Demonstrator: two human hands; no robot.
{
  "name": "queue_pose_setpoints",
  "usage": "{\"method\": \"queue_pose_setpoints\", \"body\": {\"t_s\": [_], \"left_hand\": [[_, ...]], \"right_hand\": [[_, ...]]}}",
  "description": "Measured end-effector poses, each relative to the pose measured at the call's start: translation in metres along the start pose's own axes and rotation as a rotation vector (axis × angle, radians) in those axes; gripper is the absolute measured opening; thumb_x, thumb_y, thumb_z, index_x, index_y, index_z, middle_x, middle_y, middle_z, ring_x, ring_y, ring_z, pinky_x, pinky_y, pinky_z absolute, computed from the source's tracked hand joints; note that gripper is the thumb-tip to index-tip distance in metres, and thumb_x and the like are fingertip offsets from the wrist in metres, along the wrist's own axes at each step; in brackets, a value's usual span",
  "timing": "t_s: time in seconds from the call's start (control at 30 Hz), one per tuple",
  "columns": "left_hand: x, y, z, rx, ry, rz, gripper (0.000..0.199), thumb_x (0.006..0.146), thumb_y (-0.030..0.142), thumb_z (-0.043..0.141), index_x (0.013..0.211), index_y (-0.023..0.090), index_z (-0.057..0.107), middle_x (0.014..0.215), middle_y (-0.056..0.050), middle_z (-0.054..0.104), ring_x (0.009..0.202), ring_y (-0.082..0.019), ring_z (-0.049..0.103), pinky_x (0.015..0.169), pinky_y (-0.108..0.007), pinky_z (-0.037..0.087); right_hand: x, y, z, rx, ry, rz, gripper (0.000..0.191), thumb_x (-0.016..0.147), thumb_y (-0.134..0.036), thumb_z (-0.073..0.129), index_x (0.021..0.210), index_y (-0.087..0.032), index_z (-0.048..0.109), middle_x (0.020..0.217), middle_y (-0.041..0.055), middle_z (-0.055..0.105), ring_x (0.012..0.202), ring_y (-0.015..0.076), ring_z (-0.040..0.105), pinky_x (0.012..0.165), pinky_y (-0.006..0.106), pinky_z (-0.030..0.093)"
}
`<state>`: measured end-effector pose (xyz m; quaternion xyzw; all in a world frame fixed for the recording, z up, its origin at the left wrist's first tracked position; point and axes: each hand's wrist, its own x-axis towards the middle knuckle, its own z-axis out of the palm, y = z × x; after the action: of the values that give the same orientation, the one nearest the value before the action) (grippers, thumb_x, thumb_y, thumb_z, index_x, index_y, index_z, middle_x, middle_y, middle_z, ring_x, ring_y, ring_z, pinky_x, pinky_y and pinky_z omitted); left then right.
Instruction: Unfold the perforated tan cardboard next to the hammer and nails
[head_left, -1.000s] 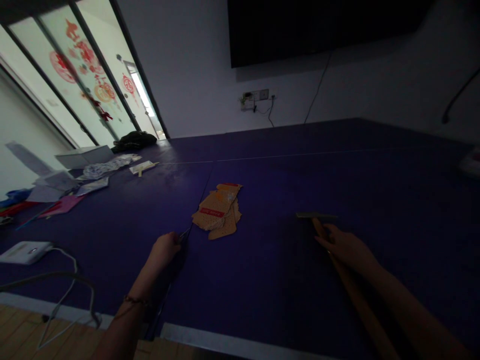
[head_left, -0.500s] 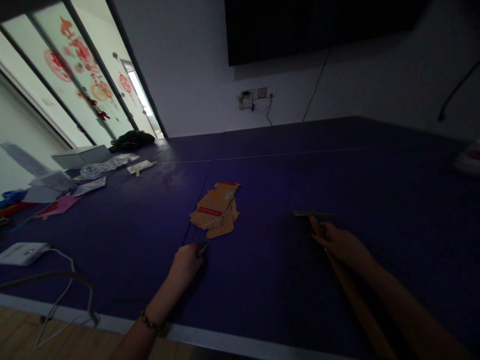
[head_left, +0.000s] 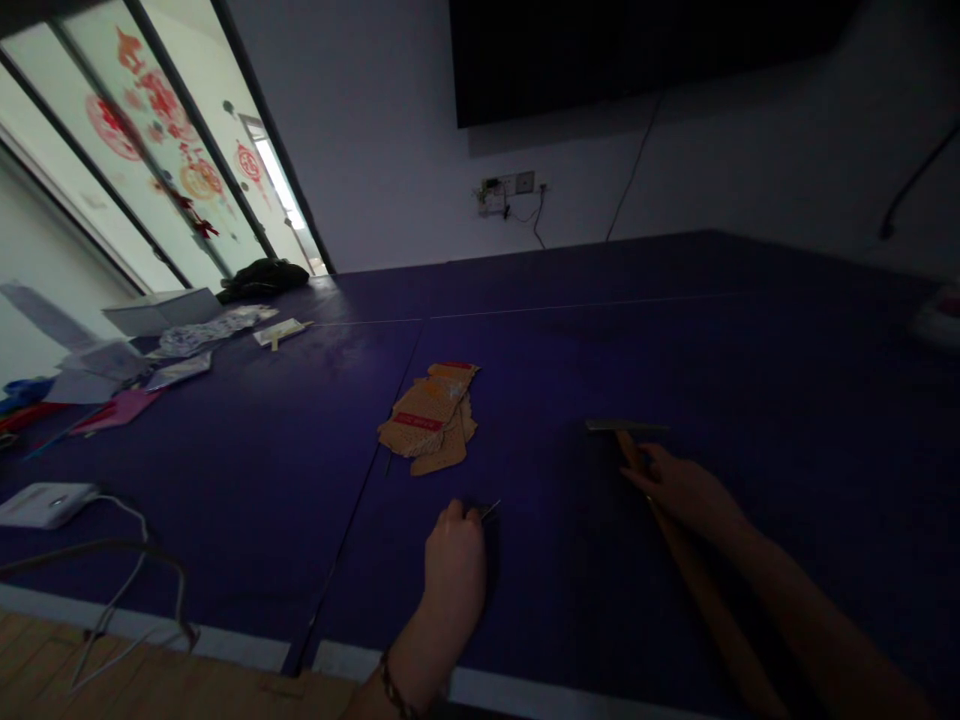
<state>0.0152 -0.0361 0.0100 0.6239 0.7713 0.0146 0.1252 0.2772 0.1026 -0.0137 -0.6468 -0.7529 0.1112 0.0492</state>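
My left hand (head_left: 456, 560) is closed over the table, nearer to me than the cardboard. A thin, pointed metal piece (head_left: 491, 508) sticks out from its fingers; most of it is hidden, so its kind is unclear. On the right, my right hand (head_left: 686, 492) grips the wooden handle of a hammer (head_left: 697, 575) just below the head. The slim metal head lies across the top, and the long handle runs back under my forearm. Beyond my left hand lies a small stack of torn, perforated cardboard pieces (head_left: 431, 415) with red printed bands.
The purple table (head_left: 300, 430) has a seam near the cardboard. On its left lie a white box-like device (head_left: 46, 505) with a cable, pink paper (head_left: 120, 411) and several papers. A dark screen (head_left: 637, 60) and a socket panel (head_left: 514, 185) are on the wall.
My left hand has moved right and slightly toward me with the thin metal piece, away from the table seam. My right hand and the hammer have barely moved.
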Motion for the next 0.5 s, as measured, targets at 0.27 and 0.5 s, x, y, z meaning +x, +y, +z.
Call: {"method": "queue_pose_setpoints", "body": {"t_s": [0.27,0.5], "left_hand": [[-0.010,0.000,0.009,-0.015,0.106,-0.010,0.027,0.085,0.023,0.039,0.103,0.018,0.058,0.097,-0.011,0.057,0.094,-0.023,0.051,0.079,-0.032,0.043],[-0.011,-0.008,0.013,-0.067,0.162,0.033,0.032,0.079,0.029,0.051,0.109,0.018,0.054,0.100,-0.009,0.057,0.095,-0.022,0.052,0.081,-0.030,0.043]], "right_hand": [[-0.002,-0.002,-0.002,-0.033,-0.015,0.006,0.047,0.081,-0.046,0.039,0.111,-0.011,0.048,0.086,0.0142,0.067,0.076,0.0273,0.064,0.064,0.033,0.045],[-0.002,-0.002,-0.002,-0.051,-0.003,-0.007,0.047,0.081,-0.045,0.039,0.111,-0.010,0.048,0.086,0.0152,0.067,0.076,0.0285,0.064,0.064,0.034,0.045]]}}
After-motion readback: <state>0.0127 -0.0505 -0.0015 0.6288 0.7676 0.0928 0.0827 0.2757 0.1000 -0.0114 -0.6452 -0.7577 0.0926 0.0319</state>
